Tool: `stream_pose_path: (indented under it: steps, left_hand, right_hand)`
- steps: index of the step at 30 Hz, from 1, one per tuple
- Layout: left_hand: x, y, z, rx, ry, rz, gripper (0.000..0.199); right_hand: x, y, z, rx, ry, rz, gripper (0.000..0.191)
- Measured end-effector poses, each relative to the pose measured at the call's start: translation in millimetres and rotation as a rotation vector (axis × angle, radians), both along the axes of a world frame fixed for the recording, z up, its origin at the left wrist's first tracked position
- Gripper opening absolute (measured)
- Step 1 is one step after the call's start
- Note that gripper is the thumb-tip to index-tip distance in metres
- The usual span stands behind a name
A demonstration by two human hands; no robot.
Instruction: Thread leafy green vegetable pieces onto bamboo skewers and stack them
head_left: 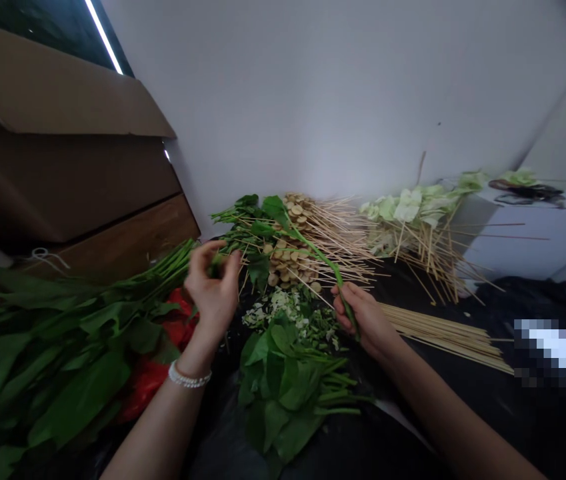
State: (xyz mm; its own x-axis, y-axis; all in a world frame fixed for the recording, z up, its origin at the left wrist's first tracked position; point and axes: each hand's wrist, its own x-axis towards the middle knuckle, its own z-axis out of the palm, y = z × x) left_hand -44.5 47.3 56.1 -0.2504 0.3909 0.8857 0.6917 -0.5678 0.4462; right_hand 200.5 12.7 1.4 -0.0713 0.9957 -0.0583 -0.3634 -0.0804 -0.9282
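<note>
My right hand (360, 319) is closed around a long green leafy stem (323, 258), which slants up and left with its leaf at the far end. A thin bamboo skewer (313, 291) runs up to the same fingers; whether they grip it I cannot tell. My left hand (215, 280), with a white beaded bracelet at its wrist, is raised, its thumb and curled fingers apart. Some green shows between them, seemingly from behind. Below and between the hands lies a bunch of leafy greens (283, 390), stems to the right. Chopped green and white bits (287, 310) lie just beyond it.
A large heap of leafy greens (73, 340) lies at left over a red plastic bag (145, 387). Skewered round slices (290, 260) and skewered cabbage-like leaves (410, 207) stand by the wall. Loose bamboo skewers (445, 337) lie at right. A cardboard box (63, 173) stands back left.
</note>
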Motion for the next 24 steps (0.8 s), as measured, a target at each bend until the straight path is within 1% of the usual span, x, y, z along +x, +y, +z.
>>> stream_pose_path:
  steps: [2, 3, 4, 6, 8, 11, 13, 17, 19, 21, 23, 24]
  left_hand:
    - [7, 4, -12.4, -0.040, 0.204, -0.050, 0.011]
    - [10, 6, -17.7, -0.062, 0.299, -0.074, 0.012]
    - [11, 8, -22.2, -0.073, 0.368, -0.074, 0.017]
    - [11, 12, -28.1, -0.103, 0.444, -0.017, 0.028]
    - [10, 13, -30.4, -0.150, 0.484, 0.060, 0.033]
    - [9, 13, -30.4, -0.216, 0.549, 0.127, 0.029]
    - [8, 14, -30.6, -0.244, 0.630, 0.134, 0.027]
    - [4, 18, -33.4, -0.281, 0.780, 0.119, 0.039]
    - [3, 19, -34.7, -0.302, 0.813, 0.124, 0.038]
    - [4, 20, -35.5, -0.320, 0.815, 0.136, 0.029]
    - [5, 20, -35.8, -0.358, 0.746, 0.140, 0.020]
    - [4, 22, -35.9, -0.384, 0.667, 0.128, 0.017]
  right_hand:
    - [0, -1, 1.0, 0.012, -0.004, 0.023, 0.038]
    - [0, -2, 1.3, 0.020, -0.010, 0.040, 0.037]
    - [0, -3, 1.7, 0.031, -0.020, 0.060, 0.037]
    - [0, -5, 2.6, 0.058, -0.045, 0.099, 0.035]
    - [-1, -7, 3.5, 0.086, -0.073, 0.129, 0.033]
    - [-1, -9, 4.8, 0.114, -0.097, 0.153, 0.032]
    - [-1, -9, 5.4, 0.124, -0.103, 0.159, 0.032]
    - [0, -7, 6.3, 0.136, -0.105, 0.150, 0.031]
    - [1, -7, 6.6, 0.136, -0.107, 0.148, 0.030]
    - [1, -8, 6.4, 0.134, -0.109, 0.153, 0.031]
    - [0, -9, 5.7, 0.121, -0.107, 0.171, 0.031]
    - [0, -9, 5.4, 0.107, -0.105, 0.191, 0.031]
